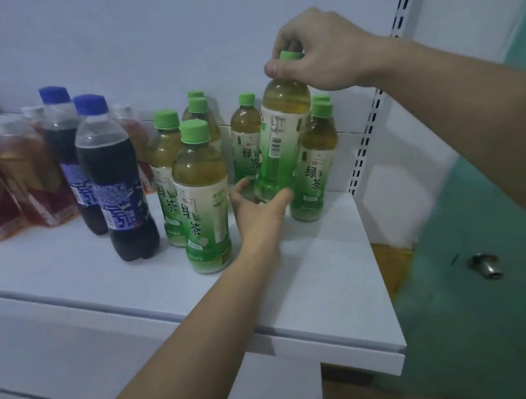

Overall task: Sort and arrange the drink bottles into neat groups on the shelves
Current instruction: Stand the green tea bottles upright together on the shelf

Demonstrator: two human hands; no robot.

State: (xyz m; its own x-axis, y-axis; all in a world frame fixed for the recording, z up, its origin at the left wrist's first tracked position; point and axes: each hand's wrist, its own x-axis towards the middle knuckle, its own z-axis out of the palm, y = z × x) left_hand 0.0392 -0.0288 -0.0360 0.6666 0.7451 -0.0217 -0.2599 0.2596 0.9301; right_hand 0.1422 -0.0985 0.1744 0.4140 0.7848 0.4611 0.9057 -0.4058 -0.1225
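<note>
My right hand [313,52] grips the green cap of a green tea bottle [279,136] and holds it slightly tilted, its base just above the white shelf [323,273]. Cupped under that base is my left hand [257,209], thumb and fingers touching the bottle's bottom. Several more green tea bottles stand around it: one in front [204,197], one to the right [315,164], others behind [246,138]. Two dark cola bottles with blue caps [114,178] stand left of them. Further left are reddish tea bottles with clear caps [26,172], blurred.
The shelf's right end [390,346] is close to the green tea group. A slotted white upright [371,123] rises behind it. Lower right lies green floor [482,324] with a small metal object [486,266]. A second shelf [66,384] sits below.
</note>
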